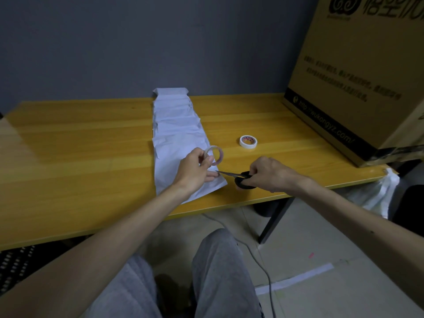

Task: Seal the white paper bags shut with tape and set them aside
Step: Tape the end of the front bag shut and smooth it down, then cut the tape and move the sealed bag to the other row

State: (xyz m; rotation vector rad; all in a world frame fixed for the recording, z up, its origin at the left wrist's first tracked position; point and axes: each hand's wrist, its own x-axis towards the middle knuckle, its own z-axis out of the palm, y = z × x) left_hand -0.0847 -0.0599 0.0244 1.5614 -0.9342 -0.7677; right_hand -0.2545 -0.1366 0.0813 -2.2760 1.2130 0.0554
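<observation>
Left hand (197,167) pinched the clear tape roll (213,154) over the nearest of the white paper bags (179,134). The bags lay in an overlapping row running 12 to 6 o'clock on the table (80,145). Right hand (267,173) gripped the scissors (239,177) by the handles, at 4 o'clock of the roll. Blades lay along 3–9, tips almost at the left fingers. Pulled strip too faint to see. Judged: cut is next, blades advancing toward 9 o'clock.
</observation>
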